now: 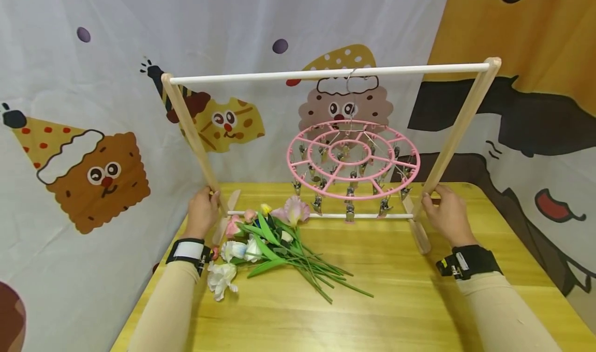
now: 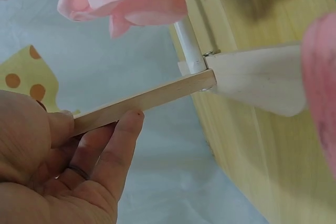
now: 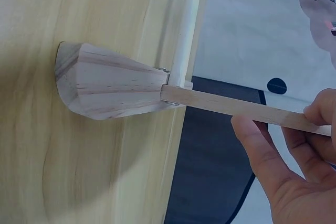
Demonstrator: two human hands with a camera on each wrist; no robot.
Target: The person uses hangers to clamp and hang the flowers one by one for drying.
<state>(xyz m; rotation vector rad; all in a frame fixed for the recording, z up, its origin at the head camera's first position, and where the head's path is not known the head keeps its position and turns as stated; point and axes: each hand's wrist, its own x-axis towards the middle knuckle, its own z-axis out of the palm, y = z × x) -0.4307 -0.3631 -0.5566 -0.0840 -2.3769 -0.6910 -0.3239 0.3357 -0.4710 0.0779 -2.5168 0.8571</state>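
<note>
A wooden rack stands on the table, with a white top rail (image 1: 261, 76) between two slim side posts. My left hand (image 1: 202, 212) grips the left post (image 2: 163, 93) near its base, thumb on one side and fingers on the other. Likewise, my right hand (image 1: 449, 215) pinches the right post (image 3: 220, 102) low down. Each post meets a wide wooden foot (image 3: 115, 82) and a thin white lower rail. From the top rail hangs a pink round clip hanger (image 1: 288, 158) by a metal hook, with several metal clips below its rings.
A bunch of artificial flowers (image 1: 267, 259) lies on the table (image 1: 396, 310) by the left foot, stems pointing right. Pink petals (image 2: 136, 3) come close to the left wrist camera. Behind the table hangs a cartoon-printed cloth (image 1: 223, 26).
</note>
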